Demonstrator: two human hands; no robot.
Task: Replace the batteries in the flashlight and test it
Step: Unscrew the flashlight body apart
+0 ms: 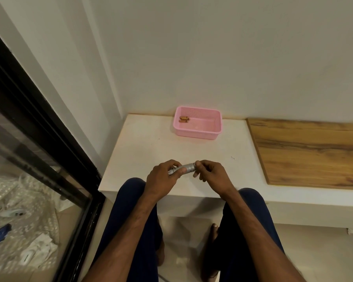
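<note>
Now, flashlight [183, 169] held over table [151, 143] front edge: your left hand [161, 178] grips body, right hand [209, 171] pinches end. Keep body steady, twist end only. Batteries [184, 119] wait in pink basket [198, 133].

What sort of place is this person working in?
Likely a room in a home: a low white ledge against a plain wall, a black-framed glass door on the left, and a pink basket holding batteries.

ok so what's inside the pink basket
Copper-coloured batteries lie together in the back left corner of the pink basket; their exact count is unclear. Its near wall hides a strip of the floor.
</note>
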